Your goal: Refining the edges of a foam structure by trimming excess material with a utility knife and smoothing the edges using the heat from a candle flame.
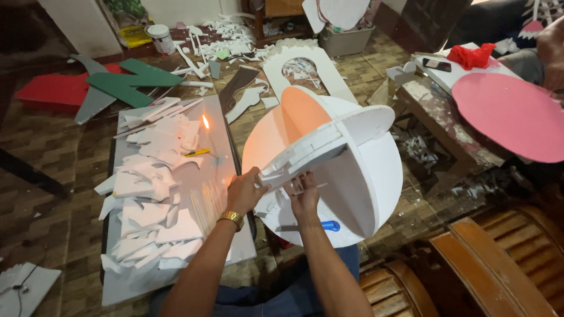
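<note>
Between both sets of fingers, left hand (244,191) and right hand (304,196) are pinching foam sphere (329,164) — candle flame (205,121) is burning beyond the fingertips, likely scorching foam if tipped.

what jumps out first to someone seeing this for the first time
The big white foam ball shape of crossed discs fills the middle, with the left hand and the right hand gripping its near edge. Left of it, a small flame burns on a grey board heaped with white foam scraps. A pink disc lies at the right edge.
</note>
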